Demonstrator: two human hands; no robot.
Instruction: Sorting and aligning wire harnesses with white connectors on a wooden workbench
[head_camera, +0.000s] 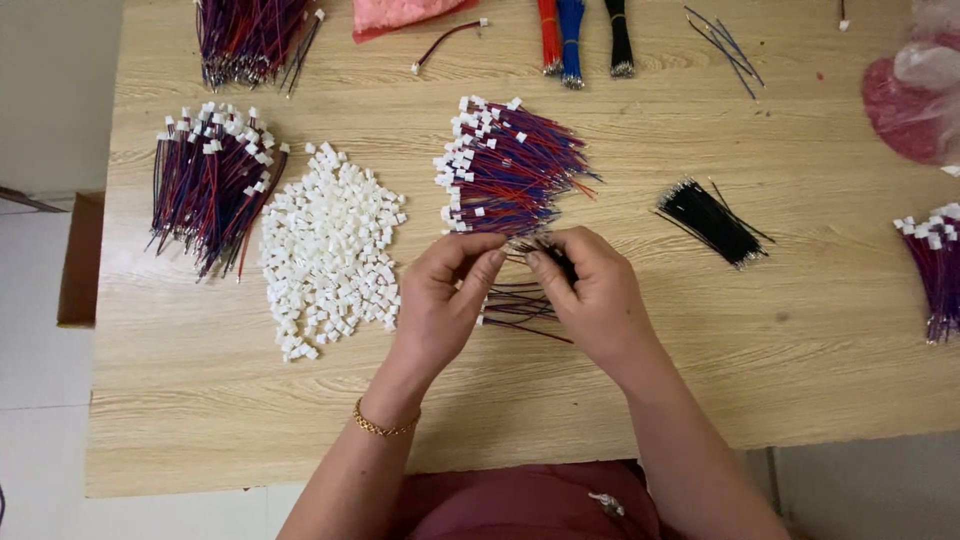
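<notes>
Wooden table (800, 340) near edge bare; both hands (440, 300) (590, 295) pinch wires (520, 300).

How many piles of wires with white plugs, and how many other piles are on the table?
Wire bundles with white plugs: 3
Loose white plug pile: 1
Black wire bundle: 1
Plugless red-and-blue wire bundle: 1
Total: 6

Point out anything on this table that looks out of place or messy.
Little stands out. One lone wire with a white connector lies apart from the bundles near the table's far edge. The white connector pile is loose and scattered at its edges.
</notes>
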